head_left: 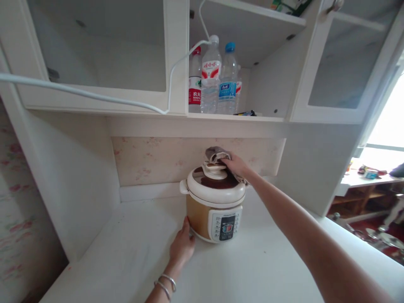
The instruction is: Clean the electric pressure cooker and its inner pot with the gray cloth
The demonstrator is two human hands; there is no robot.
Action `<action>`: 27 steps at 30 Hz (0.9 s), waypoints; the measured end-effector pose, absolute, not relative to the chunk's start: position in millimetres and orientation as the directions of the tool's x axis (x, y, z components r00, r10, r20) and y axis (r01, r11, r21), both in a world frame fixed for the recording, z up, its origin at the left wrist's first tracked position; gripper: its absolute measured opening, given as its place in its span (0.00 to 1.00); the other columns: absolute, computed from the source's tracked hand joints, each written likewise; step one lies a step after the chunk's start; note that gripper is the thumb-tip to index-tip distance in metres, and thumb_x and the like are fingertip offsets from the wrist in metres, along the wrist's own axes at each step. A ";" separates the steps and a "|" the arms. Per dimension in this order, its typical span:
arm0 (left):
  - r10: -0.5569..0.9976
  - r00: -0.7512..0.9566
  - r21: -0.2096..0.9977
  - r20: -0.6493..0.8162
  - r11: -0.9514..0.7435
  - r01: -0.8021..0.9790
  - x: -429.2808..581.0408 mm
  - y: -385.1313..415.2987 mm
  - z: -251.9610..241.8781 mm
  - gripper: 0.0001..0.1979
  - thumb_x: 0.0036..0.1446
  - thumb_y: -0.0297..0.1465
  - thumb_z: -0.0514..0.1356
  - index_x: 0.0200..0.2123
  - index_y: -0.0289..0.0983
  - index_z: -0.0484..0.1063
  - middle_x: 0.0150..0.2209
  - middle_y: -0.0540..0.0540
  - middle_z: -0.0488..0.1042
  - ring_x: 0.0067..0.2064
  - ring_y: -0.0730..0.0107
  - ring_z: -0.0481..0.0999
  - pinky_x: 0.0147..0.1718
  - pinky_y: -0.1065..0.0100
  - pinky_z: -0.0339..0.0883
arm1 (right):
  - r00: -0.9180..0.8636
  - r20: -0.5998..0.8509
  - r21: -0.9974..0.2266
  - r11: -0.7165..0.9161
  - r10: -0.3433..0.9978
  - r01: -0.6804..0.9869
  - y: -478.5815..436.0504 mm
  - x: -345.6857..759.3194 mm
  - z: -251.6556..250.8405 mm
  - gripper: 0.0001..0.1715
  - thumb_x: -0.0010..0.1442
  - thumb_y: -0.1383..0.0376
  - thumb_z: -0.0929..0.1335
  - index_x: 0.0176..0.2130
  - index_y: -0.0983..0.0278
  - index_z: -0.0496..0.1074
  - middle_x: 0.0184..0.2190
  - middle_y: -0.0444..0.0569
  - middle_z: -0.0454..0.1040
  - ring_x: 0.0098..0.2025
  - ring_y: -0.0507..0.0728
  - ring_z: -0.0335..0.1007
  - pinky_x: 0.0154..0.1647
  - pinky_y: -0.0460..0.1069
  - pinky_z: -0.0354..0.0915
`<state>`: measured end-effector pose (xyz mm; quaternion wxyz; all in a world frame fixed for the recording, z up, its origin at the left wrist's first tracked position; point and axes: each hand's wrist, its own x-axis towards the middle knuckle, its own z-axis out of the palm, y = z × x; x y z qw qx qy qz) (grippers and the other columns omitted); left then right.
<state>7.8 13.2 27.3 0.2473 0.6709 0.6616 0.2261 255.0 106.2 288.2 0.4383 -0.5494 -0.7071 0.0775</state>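
A tan and white electric cooker (202, 212) stands on the white counter (132, 256), its control panel facing me. My left hand (182, 245), with bracelets at the wrist, rests against the cooker's lower left side, fingers pressed flat on it. My right hand (235, 165) reaches over the brown-topped lid (216, 184) and holds a grey-brown cloth (215, 153) against the lid's handle, fingers closed on it.
Above, an open cabinet shelf holds three water bottles (211, 75). A white cable (94, 94) runs across the left glass door and up into the shelf. The right cabinet door (344, 63) stands open. A cluttered table (369, 173) sits at far right by the window.
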 end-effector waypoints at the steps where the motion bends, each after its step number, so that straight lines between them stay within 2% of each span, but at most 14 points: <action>1: 1.000 0.011 0.618 -0.023 0.006 0.786 7.0 14.3 28.8 0.37 0.58 0.31 0.49 0.68 0.43 0.37 0.59 0.41 0.65 0.54 0.56 0.69 0.46 0.62 0.63 | -0.056 0.510 -0.598 0.401 0.858 0.694 110.9 248.2 285.3 0.23 0.55 0.53 0.68 0.48 0.61 0.73 0.43 0.50 0.77 0.45 0.62 0.71 0.50 0.55 0.63; 4: 1.000 0.003 0.592 0.004 -0.004 0.806 5.0 15.1 30.4 0.36 0.58 0.31 0.49 0.68 0.45 0.38 0.58 0.41 0.66 0.53 0.56 0.70 0.45 0.61 0.63 | -0.153 0.445 -0.676 0.443 0.883 0.589 118.2 239.3 279.4 0.25 0.57 0.47 0.65 0.46 0.60 0.75 0.42 0.47 0.78 0.44 0.59 0.73 0.51 0.54 0.63; 8: 1.000 0.003 0.586 0.007 -0.007 0.810 4.0 14.2 29.1 0.35 0.57 0.31 0.49 0.67 0.45 0.41 0.57 0.41 0.67 0.52 0.56 0.71 0.45 0.61 0.63 | -0.245 0.354 -0.824 0.425 0.902 0.374 118.0 244.4 276.3 0.34 0.60 0.41 0.58 0.48 0.61 0.75 0.45 0.48 0.77 0.50 0.60 0.70 0.58 0.55 0.58; 10: 1.000 0.004 0.582 0.006 -0.007 0.813 3.6 14.1 28.2 0.35 0.58 0.32 0.49 0.67 0.45 0.41 0.56 0.41 0.68 0.52 0.55 0.71 0.44 0.61 0.64 | -0.253 0.339 -0.834 0.414 0.906 0.364 115.0 247.0 274.3 0.36 0.60 0.40 0.57 0.50 0.61 0.73 0.48 0.48 0.76 0.52 0.60 0.68 0.60 0.55 0.55; 15: 1.000 0.020 0.605 0.000 -0.016 0.796 0.4 16.1 24.7 0.35 0.58 0.33 0.50 0.67 0.47 0.41 0.56 0.41 0.69 0.51 0.55 0.72 0.44 0.60 0.64 | -0.150 0.400 -0.712 0.410 0.904 0.570 96.6 249.0 269.4 0.40 0.58 0.38 0.57 0.60 0.57 0.62 0.57 0.47 0.68 0.58 0.61 0.62 0.62 0.57 0.51; 20: 0.999 0.041 0.659 0.005 -0.034 0.752 -2.6 17.4 25.2 0.36 0.57 0.32 0.51 0.67 0.47 0.42 0.57 0.42 0.69 0.52 0.54 0.72 0.47 0.59 0.63 | -0.002 0.318 -0.539 0.183 0.948 0.822 67.6 244.8 264.2 0.51 0.54 0.33 0.55 0.66 0.58 0.49 0.63 0.52 0.58 0.62 0.68 0.54 0.62 0.62 0.47; 24: 1.000 0.027 0.691 0.004 -0.023 0.723 -1.9 15.3 25.8 0.35 0.56 0.32 0.52 0.67 0.46 0.45 0.58 0.43 0.68 0.55 0.53 0.69 0.50 0.57 0.62 | 0.067 0.293 -0.436 0.071 0.954 0.897 45.1 229.7 258.7 0.56 0.54 0.33 0.52 0.68 0.62 0.39 0.66 0.56 0.48 0.67 0.68 0.42 0.63 0.69 0.35; 27: 0.998 0.060 0.774 -0.005 -0.034 0.633 3.4 8.6 29.2 0.35 0.54 0.29 0.54 0.65 0.41 0.50 0.59 0.41 0.66 0.57 0.55 0.67 0.53 0.59 0.60 | 0.102 0.241 -0.442 0.016 0.965 0.897 31.6 214.2 261.3 0.57 0.53 0.32 0.52 0.68 0.64 0.39 0.67 0.60 0.44 0.68 0.70 0.37 0.61 0.72 0.30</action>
